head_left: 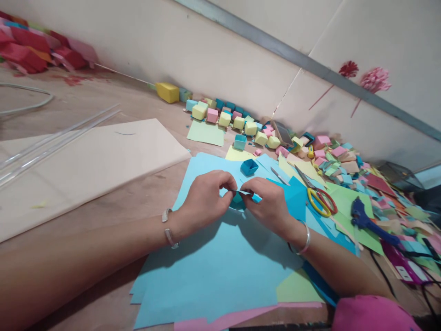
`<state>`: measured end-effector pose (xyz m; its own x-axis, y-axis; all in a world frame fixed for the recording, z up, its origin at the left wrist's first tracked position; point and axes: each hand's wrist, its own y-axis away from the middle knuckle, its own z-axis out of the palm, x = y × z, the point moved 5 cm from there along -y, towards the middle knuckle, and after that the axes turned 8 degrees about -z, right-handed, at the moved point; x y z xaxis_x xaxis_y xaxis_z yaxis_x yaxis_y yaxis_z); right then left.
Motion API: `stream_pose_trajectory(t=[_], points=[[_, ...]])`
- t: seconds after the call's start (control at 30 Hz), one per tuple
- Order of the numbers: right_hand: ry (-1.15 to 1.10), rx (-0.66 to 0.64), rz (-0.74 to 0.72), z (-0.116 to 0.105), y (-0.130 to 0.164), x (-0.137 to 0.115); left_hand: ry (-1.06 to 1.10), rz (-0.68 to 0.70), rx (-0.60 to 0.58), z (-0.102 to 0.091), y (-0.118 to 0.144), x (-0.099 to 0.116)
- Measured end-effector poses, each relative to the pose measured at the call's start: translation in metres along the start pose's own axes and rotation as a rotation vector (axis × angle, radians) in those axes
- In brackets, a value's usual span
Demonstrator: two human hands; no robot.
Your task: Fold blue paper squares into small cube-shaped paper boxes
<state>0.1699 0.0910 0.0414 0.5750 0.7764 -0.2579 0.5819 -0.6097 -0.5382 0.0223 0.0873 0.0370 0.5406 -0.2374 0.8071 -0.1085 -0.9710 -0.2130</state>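
My left hand point(211, 195) and my right hand point(267, 204) meet over a stack of light blue paper sheets point(206, 276). Between their fingertips is a small piece of dark teal paper point(237, 201), pinched from both sides. My fingers cover part of it, so its full shape is hidden. Just beyond the hands sits a small folded blue paper box point(249, 167), its top uncovered. Farther back stands a lighter teal paper box point(240, 142). A craft knife point(279, 175) lies past my right hand, and scissors with yellow and red handles point(320, 202) rest to its right.
Rows of small paper boxes point(239, 122) line the wall. At right lie a blue glue gun point(372, 223), a purple power strip point(404, 266) with cables, and many paper scraps. A large white board point(103, 161) and clear rods point(62, 138) are at left.
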Motion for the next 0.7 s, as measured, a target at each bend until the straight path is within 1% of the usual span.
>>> stream_pose_trajectory(t=[0.1,0.17,0.23,0.3,0.37,0.43,0.5,0.7], points=[[-0.043,-0.011,0.013,0.000,-0.001,0.002,0.001,0.012,-0.020,0.001,0.000,0.002],[-0.093,-0.006,0.030,-0.001,-0.003,0.004,0.086,-0.015,-0.029,0.003,0.000,-0.001],[-0.132,0.008,0.060,-0.002,-0.004,0.007,0.236,-0.115,-0.069,0.009,0.000,-0.007],[-0.150,0.016,0.089,-0.002,-0.004,0.008,0.364,-0.229,-0.145,0.015,0.000,-0.014],[-0.161,0.025,0.102,-0.002,-0.004,0.009,0.399,-0.286,-0.200,0.019,0.000,-0.017],[-0.173,0.036,0.093,-0.002,-0.004,0.008,0.377,-0.289,-0.199,0.018,-0.001,-0.017],[-0.184,0.050,0.068,-0.003,-0.004,0.006,0.367,-0.271,-0.171,0.015,-0.002,-0.016],[-0.224,0.111,-0.019,-0.008,-0.005,0.001,0.446,-0.210,-0.121,0.008,0.000,-0.005]])
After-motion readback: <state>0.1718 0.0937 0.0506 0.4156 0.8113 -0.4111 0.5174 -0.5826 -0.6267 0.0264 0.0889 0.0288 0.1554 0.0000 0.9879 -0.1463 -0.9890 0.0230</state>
